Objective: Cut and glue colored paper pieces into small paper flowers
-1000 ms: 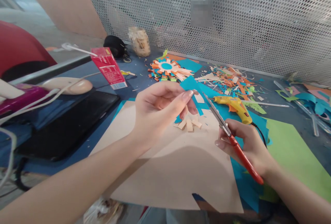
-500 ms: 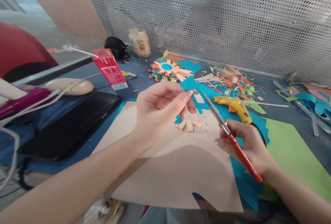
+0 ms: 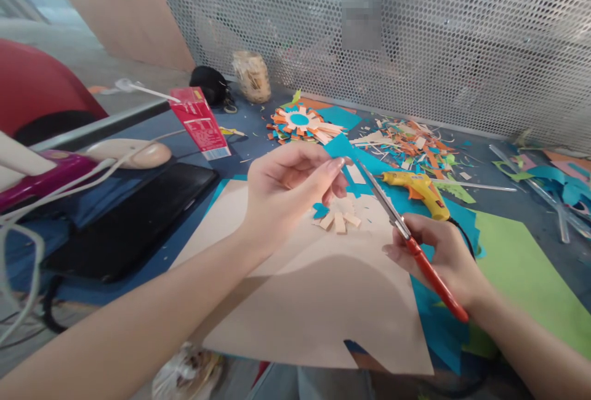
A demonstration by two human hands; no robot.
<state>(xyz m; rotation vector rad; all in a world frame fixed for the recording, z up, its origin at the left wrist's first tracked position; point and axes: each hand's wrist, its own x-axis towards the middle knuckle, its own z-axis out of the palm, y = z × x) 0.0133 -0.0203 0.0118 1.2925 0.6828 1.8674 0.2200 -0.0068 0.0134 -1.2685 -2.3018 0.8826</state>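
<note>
Cutting: left hand point(image 3: 290, 188) pinches blue paper scrap point(image 3: 340, 148); right hand point(image 3: 443, 252) grips red-handled scissors point(image 3: 406, 234), blades seemingly at its edge; a steady pinch is needed.

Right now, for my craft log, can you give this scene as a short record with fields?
Left hand: pinches blue paper piece
Right hand: grips red-handled scissors, blade tips at that piece
Beneath: beige sheet, small cut strips on it
Nearby: yellow glue gun, paper flower, red carton
</note>
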